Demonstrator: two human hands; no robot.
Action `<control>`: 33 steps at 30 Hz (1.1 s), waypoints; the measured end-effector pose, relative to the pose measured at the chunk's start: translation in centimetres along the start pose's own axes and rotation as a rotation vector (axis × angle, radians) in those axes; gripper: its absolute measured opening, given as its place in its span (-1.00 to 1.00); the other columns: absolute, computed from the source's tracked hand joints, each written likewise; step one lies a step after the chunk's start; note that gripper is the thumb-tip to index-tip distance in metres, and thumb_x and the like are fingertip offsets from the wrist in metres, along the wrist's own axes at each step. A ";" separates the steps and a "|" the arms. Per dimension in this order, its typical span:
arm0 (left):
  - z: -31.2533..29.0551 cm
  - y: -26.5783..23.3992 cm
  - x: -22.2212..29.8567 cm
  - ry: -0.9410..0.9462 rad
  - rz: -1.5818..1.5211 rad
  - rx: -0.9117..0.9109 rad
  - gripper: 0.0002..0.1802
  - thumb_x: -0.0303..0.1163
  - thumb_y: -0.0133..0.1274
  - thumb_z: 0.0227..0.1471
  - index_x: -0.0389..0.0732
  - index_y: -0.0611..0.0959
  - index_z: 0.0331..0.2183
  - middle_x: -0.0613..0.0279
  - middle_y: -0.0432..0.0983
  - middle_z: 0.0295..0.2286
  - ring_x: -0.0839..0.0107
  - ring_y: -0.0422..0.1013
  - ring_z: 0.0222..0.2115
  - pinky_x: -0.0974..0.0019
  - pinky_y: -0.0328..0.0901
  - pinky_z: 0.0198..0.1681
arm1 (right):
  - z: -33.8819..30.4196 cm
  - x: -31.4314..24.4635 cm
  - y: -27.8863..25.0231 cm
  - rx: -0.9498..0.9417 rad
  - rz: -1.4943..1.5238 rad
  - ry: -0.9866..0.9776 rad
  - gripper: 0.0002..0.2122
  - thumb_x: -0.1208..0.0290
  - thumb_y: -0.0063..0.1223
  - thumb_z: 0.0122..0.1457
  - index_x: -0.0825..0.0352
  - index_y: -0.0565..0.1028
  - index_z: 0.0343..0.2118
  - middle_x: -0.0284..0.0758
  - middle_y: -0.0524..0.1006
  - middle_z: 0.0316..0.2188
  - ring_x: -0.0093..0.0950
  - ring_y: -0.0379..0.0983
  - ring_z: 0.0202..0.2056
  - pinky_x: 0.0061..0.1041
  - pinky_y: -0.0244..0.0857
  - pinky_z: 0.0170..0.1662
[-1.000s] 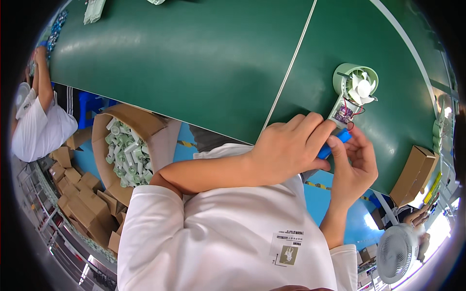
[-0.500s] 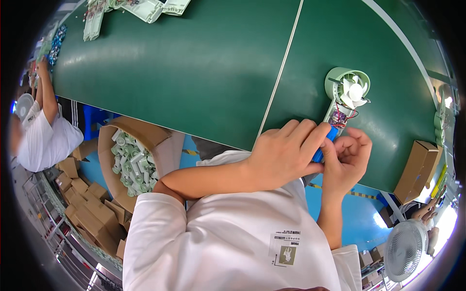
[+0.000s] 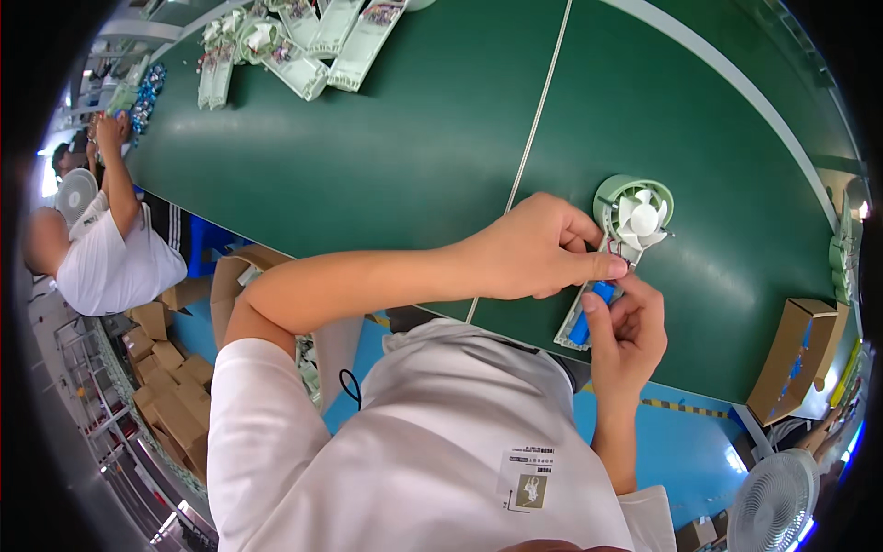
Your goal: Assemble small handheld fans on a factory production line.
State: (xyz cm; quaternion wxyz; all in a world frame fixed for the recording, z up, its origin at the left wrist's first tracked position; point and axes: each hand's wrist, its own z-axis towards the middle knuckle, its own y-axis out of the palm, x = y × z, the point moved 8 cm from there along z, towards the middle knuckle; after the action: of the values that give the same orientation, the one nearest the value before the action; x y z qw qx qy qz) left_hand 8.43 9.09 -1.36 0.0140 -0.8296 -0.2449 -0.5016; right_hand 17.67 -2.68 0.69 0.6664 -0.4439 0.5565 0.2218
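Observation:
An opened handheld fan [image 3: 641, 218] with a pale green round housing and white blades lies on the green tabletop. Its handle shell [image 3: 567, 337] points toward me, and a blue cylindrical battery [image 3: 580, 327] sits in the lower part. My left hand [image 3: 538, 248] reaches across and is closed at the top of the handle, its thumb over the red wires and its index finger by the housing. The circuit board is mostly hidden under it. My right hand [image 3: 635, 322] is closed at the battery, thumb against its side and curled fingertips near its upper end.
Several opened green fan shells [image 3: 363, 46] lie at the far left of the table. A carton [image 3: 796, 354] stands at the right edge, near a white standing fan [image 3: 777, 501]. Left of me are a large carton [image 3: 235, 285] and a co-worker [image 3: 115, 258].
The battery, earlier held over the handle, now lies in the shell's lower part. My left hand has shifted up toward the fan housing. The whole view has tilted, showing more of the far shells.

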 end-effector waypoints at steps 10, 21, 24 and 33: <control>4.2 -1.2 3.3 0.096 0.103 0.177 -0.59 -0.16 0.15 0.11 -0.31 0.58 -0.57 0.34 0.39 -0.72 0.63 0.23 -0.77 0.43 0.05 -0.77 | 3.3 0.5 -1.2 -0.100 0.416 0.288 -0.58 0.74 0.16 0.01 0.38 0.38 -0.03 -0.50 0.31 -0.56 -0.77 0.21 -0.66 -0.82 0.08 -0.68; 23.4 -22.7 19.7 0.065 -0.056 0.303 -0.80 -0.34 0.16 0.13 -0.24 0.53 -0.41 0.44 0.28 -0.62 0.73 0.08 -0.75 0.61 -0.13 -0.81 | 2.8 0.7 -0.4 -0.031 0.077 0.035 -0.82 0.68 0.21 0.06 0.40 0.49 -0.27 -0.49 0.39 -0.65 -0.81 0.24 -0.68 -0.79 0.06 -0.64; 27.6 -27.5 21.8 0.141 -0.020 0.289 -0.77 -0.30 0.20 0.10 -0.27 0.57 -0.40 0.40 0.32 -0.61 0.72 0.10 -0.74 0.64 -0.09 -0.78 | 2.6 1.5 -0.3 -0.016 0.131 0.124 -0.82 0.67 0.22 0.06 0.40 0.49 -0.28 -0.48 0.39 -0.66 -0.81 0.24 -0.69 -0.80 0.07 -0.64; 9.7 -27.1 25.7 0.154 1.605 0.408 -0.45 -0.09 0.32 -0.14 -0.21 0.64 -0.13 0.23 0.60 -0.45 0.36 0.51 -0.37 0.31 0.38 -0.25 | 2.9 0.6 -0.4 -0.002 0.075 0.099 -0.87 0.64 0.21 0.08 0.39 0.50 -0.31 -0.49 0.36 -0.66 -0.81 0.20 -0.66 -0.79 0.05 -0.63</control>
State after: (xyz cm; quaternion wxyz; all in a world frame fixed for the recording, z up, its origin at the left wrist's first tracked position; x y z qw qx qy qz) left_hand 14.73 45.63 9.37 0.5344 -0.6966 0.3365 -0.3403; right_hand 19.77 -0.57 0.22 0.6289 -0.4341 0.6046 0.2249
